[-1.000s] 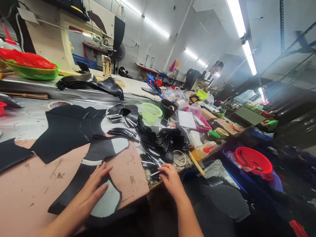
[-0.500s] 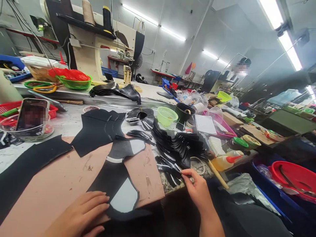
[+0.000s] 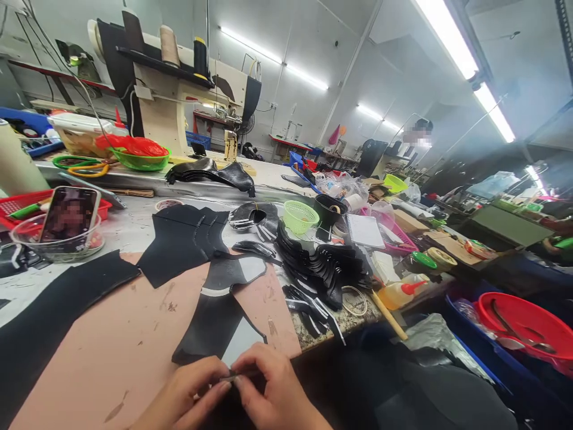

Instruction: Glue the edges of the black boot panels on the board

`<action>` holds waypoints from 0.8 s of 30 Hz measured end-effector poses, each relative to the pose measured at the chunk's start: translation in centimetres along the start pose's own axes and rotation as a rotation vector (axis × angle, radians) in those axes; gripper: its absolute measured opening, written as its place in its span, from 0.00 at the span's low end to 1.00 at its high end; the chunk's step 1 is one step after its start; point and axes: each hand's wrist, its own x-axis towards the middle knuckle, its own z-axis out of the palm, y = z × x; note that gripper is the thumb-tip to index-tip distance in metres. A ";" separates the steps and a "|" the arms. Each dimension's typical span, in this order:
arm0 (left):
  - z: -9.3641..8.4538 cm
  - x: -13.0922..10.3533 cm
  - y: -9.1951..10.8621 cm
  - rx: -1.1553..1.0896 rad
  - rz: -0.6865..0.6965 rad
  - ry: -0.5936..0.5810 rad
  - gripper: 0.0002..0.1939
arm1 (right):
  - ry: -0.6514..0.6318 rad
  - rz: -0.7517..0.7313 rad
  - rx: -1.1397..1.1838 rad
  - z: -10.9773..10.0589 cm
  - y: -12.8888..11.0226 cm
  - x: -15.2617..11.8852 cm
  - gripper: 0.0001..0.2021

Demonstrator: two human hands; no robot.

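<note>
Low in the head view, my left hand (image 3: 192,391) and my right hand (image 3: 268,382) meet fingertip to fingertip, both pinching a small dark strip (image 3: 233,377) that the fingers mostly cover. Just beyond them, a black piece with a pale grey patch (image 3: 244,337) lies on the pinkish board (image 3: 107,334). Narrow black strips with white edges (image 3: 308,304) lie at the board's right, beside a stack of curved black pieces (image 3: 329,269). Flat black pieces (image 3: 179,239) overlap at the board's far edge.
A sewing machine (image 3: 161,113) stands behind the work surface. At left, a phone (image 3: 70,212) leans in a clear bowl. A green basket (image 3: 301,216), a glue bottle (image 3: 403,292) and a wooden stick (image 3: 389,315) are to the right. A person (image 3: 416,140) is far back.
My right hand has moved left from the narrow strips to meet my left hand. My left hand has come off the black piece and now pinches too. The view has shifted slightly.
</note>
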 end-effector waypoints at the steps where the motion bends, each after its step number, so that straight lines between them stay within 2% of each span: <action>1: 0.0 -0.1 -0.2 -0.018 0.006 0.000 0.19 | -0.002 0.004 0.017 0.3 0.0 -0.1 0.07; 7: -0.2 -0.4 0.2 -0.108 -0.025 0.008 0.23 | 0.058 -0.062 -0.019 1.0 -0.8 -0.3 0.06; 11: -0.3 -0.3 0.6 -0.118 -0.057 0.022 0.22 | 0.119 -0.078 -0.064 1.1 -1.6 -0.8 0.06; 15: 0.2 -1.0 -0.2 -0.202 -0.008 -0.073 0.21 | 0.179 -0.058 -0.095 1.7 -2.3 -2.1 0.06; 19: 1.3 -1.5 -1.4 -0.209 0.091 -0.046 0.21 | 0.214 0.013 -0.098 2.4 -2.6 -3.2 0.06; 22: 1.6 -0.9 -1.6 -0.094 0.207 -0.044 0.20 | 0.140 0.064 -0.127 1.4 -2.7 -3.3 0.06; 24: 1.4 -0.1 -1.4 -0.004 0.245 -0.097 0.16 | 0.101 0.089 -0.204 -0.5 -2.6 -2.9 0.05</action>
